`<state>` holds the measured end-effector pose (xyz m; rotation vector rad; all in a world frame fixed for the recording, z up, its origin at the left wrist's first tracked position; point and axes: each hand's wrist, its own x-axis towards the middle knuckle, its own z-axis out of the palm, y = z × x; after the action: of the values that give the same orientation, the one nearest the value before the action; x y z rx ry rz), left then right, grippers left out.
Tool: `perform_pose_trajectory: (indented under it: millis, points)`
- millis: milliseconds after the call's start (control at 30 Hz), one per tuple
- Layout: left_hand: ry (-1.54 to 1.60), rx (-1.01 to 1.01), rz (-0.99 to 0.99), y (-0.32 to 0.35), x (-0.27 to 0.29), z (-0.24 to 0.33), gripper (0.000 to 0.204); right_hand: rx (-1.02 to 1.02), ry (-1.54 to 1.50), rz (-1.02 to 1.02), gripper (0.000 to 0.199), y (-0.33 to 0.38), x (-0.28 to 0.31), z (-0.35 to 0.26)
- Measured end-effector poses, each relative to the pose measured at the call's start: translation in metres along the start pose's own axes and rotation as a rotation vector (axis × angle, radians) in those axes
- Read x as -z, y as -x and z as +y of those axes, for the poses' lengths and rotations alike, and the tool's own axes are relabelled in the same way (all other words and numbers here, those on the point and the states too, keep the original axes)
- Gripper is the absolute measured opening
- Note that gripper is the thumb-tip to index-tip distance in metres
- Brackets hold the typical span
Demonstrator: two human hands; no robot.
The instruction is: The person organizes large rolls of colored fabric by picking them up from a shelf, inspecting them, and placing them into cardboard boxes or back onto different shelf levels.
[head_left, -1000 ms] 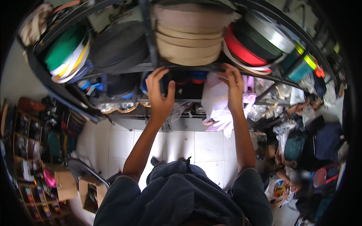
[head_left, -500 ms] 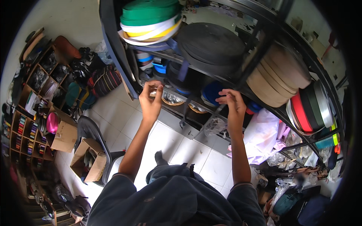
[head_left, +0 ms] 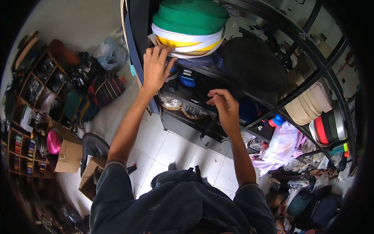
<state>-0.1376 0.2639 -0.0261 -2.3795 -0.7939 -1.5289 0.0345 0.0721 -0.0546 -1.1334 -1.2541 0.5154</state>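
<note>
1. Grip first: the left hand point(head_left: 155, 68) is spread wide, fingers splayed and pressed against the lower edge of the stacked rolls of webbing point(head_left: 189, 29), closed round nothing. The right hand point(head_left: 224, 108) hangs half-curled with fingers bent, empty, in front of the dark shelf opening below.
2. Where the stack sits: green roll on top, white and yellow bands under it, at the front left corner of the black metal rack point(head_left: 296, 87), right against its front edge.
3. Risk one, as I judge it: that stack overhangs the shelf edge, and only fingertips bear on it. A push upward or sideways could tip the top roll off the front, down toward the white tiled floor point(head_left: 171, 144).
4. Risk two: the bands look loosely wound, so a snagged fingertip could pull a loop free and start an unravel.
5. Risk three: the right hand is close to the small blue spools point(head_left: 188, 78) and clear bags point(head_left: 171, 103) on the lower shelf; a blind reach could knock them out.
6. Pose: left arm is stretched long and high, nearly straight, wrist bent back, palm to the rolls. Right arm is raised too, elbow more bent, wrist level, palm facing the shelf, well apart from the left hand.
</note>
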Motion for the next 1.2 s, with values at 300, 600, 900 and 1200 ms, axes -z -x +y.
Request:
perform_pose_trajectory:
  millis: [300, 600, 900, 1200]
  points:
    - [0.128, -0.02, 0.093, -0.011, -0.011, -0.039, 0.025, -0.137, 0.116, 0.096, 0.017, 0.014, -0.006, 0.01]
    - [0.467, 0.128, 0.249, 0.019, -0.028, 0.037, 0.027, -0.158, 0.261, 0.345, 0.015, 0.067, 0.061, -0.006]
    - [0.661, 0.014, 0.0, 0.039, -0.048, 0.128, 0.025, -0.027, 0.224, 1.157, 0.039, 0.124, 0.304, -0.096]
    - [0.409, -0.107, -0.118, 0.037, -0.088, 0.2, 0.054, 0.042, 1.188, 1.162, 0.065, 0.117, 0.487, -0.169]
